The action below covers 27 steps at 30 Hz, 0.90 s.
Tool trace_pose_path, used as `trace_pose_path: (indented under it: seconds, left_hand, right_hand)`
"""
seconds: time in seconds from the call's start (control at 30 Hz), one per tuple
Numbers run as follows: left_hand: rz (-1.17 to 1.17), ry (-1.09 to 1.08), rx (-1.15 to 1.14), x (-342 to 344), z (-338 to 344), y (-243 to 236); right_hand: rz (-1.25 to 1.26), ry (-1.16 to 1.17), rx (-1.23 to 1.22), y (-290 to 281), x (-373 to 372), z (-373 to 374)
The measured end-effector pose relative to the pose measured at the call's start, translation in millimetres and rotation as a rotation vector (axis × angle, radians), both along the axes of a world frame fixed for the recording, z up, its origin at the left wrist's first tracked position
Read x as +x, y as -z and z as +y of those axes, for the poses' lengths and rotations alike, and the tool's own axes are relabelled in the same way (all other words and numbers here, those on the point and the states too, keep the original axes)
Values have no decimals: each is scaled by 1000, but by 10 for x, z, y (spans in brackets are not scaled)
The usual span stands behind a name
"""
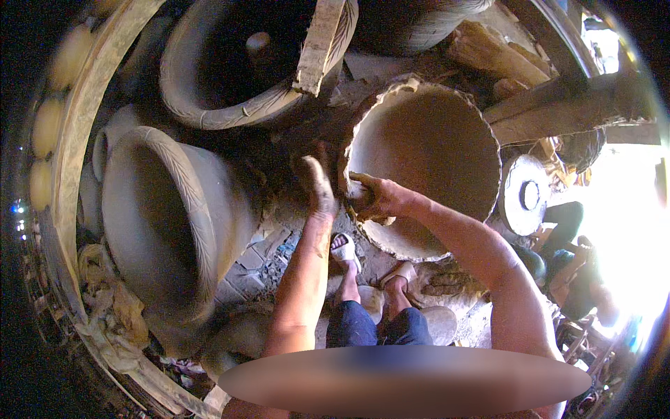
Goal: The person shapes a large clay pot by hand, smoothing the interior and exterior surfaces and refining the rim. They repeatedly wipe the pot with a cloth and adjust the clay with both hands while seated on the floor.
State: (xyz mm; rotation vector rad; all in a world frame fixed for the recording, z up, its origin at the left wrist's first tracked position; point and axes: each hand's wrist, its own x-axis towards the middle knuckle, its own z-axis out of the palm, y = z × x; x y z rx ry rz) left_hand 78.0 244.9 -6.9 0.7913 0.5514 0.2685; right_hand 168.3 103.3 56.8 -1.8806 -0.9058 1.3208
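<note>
Just ahead of the person's sandals [347, 253] stands a big round clay pot [440, 140], its mouth turned up toward us. From where I stand, the rim looks rough and torn, a wavering edge of little notches and nibs, paler than the clay below it. One lump rises a bit at the far left of the edge. Inside, the wall is dull grey-brown and fairly even, lighter at the left and sinking into shadow deeper down.

At the near left of that rim, the person's right hand [384, 199] reaches over the mouth, thumb and fingers bent at the edge. Something grey shows beneath the fingers; I cannot tell whether it is held, or just part of the wall. Outside the pot, the left hand [319, 187] is raised just beside the wall, fingers stretched out straight and lying close together, clay smeared over the skin. Whether it touches the pot, I cannot tell.

Well to the left, a large jar [227, 188] has its mouth tipped sideways and its thick rim scored with slanting lines. Farther back sits another wide jar [209, 117], with a wooden plank [317, 52] across its edge.
</note>
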Motion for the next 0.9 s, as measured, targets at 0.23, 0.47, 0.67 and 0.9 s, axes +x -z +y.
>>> trace_pose_path:
  seconds: [0.23,0.47,0.67,0.9]
  left_hand:
    - [183,10,93,-223,-172,329]
    - [175,16,-68,4,-74,553]
    - [76,-125,38,-130,115,242]
    - [53,12,-49,-192,-206,398]
  right_hand:
    - [-639,-154,80,274,-1,164]
    - [-163,-393,8,277,25,217]
    - [326,156,119,401,-7,-28]
    - [-594,-184,13,349,-87,226]
